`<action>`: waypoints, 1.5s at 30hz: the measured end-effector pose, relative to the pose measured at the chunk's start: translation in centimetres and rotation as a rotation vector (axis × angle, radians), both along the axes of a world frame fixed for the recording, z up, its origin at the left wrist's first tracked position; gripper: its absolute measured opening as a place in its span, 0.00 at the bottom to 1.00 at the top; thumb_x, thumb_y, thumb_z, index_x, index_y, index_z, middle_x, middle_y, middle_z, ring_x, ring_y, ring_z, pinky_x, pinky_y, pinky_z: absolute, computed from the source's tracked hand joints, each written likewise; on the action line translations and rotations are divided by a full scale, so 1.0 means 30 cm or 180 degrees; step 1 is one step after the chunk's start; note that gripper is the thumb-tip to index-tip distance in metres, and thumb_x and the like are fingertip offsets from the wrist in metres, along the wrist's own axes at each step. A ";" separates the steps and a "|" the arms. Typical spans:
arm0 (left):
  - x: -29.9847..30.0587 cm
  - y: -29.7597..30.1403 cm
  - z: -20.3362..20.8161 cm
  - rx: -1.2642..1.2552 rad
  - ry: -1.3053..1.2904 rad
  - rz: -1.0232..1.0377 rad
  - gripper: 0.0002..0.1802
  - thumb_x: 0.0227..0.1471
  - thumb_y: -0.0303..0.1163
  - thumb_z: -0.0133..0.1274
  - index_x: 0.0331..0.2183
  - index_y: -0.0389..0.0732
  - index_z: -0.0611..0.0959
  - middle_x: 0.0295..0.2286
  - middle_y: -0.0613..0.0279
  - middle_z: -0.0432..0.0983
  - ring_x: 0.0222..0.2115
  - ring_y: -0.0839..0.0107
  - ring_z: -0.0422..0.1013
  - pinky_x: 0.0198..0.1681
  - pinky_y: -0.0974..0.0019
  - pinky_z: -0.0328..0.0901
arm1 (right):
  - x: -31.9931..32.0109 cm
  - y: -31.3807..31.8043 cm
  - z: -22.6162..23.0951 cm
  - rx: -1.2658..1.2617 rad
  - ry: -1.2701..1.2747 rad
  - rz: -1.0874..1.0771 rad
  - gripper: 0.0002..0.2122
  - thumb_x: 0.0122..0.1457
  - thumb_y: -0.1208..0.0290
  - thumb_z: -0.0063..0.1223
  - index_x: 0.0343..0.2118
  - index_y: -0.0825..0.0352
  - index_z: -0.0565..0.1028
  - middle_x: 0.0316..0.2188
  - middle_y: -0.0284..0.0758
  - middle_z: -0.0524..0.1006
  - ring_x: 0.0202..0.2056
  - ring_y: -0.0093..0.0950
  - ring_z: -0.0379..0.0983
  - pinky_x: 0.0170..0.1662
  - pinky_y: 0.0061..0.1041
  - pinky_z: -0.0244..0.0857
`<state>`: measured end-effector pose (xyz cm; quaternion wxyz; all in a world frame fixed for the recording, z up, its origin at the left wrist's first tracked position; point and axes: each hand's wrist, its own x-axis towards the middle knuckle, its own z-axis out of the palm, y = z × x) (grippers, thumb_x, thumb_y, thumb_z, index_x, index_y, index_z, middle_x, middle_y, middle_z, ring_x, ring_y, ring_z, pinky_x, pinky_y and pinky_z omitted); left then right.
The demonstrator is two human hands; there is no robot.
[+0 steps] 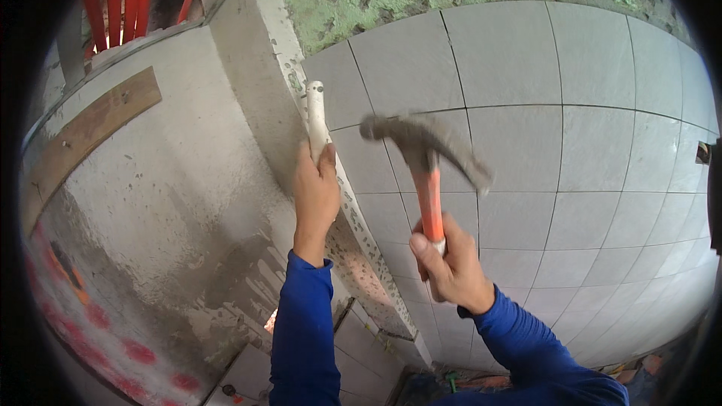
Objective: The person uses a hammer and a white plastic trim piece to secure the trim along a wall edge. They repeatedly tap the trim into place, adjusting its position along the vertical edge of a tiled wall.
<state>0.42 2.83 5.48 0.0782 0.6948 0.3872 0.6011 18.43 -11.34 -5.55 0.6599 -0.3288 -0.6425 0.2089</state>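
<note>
The left hand (pixel 316 192) is clamped around a white pipe (pixel 317 114) near the left edge of the grey tiles (pixel 519 154); to its right, the right hand (pixel 455 269) is clamped on an orange-handled hammer (pixel 429 199).

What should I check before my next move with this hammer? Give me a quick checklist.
1. Right hand closed around the orange-handled, grey metal claw hammer: ok.
2. Left hand gripping the white, rod-shaped piece: ok.
3. Hammer head apart from the left hand: ok, a gap shows between them.
4. Hands gloved: not ok, both are bare.
5. White piece's top end touching the wall: cannot tell.
6. Hammer's depth clearance from the grey, rectangular wall tiles: cannot tell from this view.
</note>
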 end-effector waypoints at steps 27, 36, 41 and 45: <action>0.001 -0.011 0.027 -0.0856 -0.0789 -0.0882 0.20 0.69 0.38 0.46 0.50 0.29 0.74 0.36 0.43 0.79 0.35 0.49 0.76 0.42 0.52 0.69 | -0.150 0.353 0.264 0.0620 -0.0719 -0.1135 0.16 0.67 0.63 0.53 0.45 0.75 0.72 0.14 0.34 0.71 0.13 0.20 0.67 0.18 0.26 0.62; 0.034 0.059 0.035 0.0736 -0.0511 -0.0238 0.13 0.69 0.36 0.47 0.43 0.35 0.77 0.25 0.65 0.71 0.17 0.79 0.65 0.19 0.69 0.60 | -0.151 0.198 0.293 0.0552 0.0186 -0.0778 0.12 0.65 0.67 0.54 0.41 0.74 0.74 0.16 0.42 0.73 0.19 0.32 0.74 0.26 0.34 0.66; -0.007 0.034 0.053 -0.0475 -0.0803 -0.0866 0.16 0.68 0.37 0.48 0.47 0.32 0.76 0.30 0.55 0.74 0.24 0.67 0.69 0.26 0.63 0.63 | -0.187 0.298 0.339 0.0747 0.0160 -0.0938 0.13 0.65 0.68 0.53 0.43 0.75 0.74 0.16 0.42 0.73 0.21 0.31 0.75 0.27 0.34 0.67; 0.009 0.005 0.054 -0.0746 -0.0727 -0.0851 0.21 0.68 0.37 0.48 0.53 0.29 0.73 0.39 0.34 0.79 0.35 0.43 0.79 0.38 0.51 0.70 | -0.138 0.288 0.375 0.0393 -0.0145 -0.0942 0.13 0.66 0.68 0.52 0.44 0.75 0.74 0.16 0.38 0.73 0.20 0.26 0.75 0.25 0.32 0.68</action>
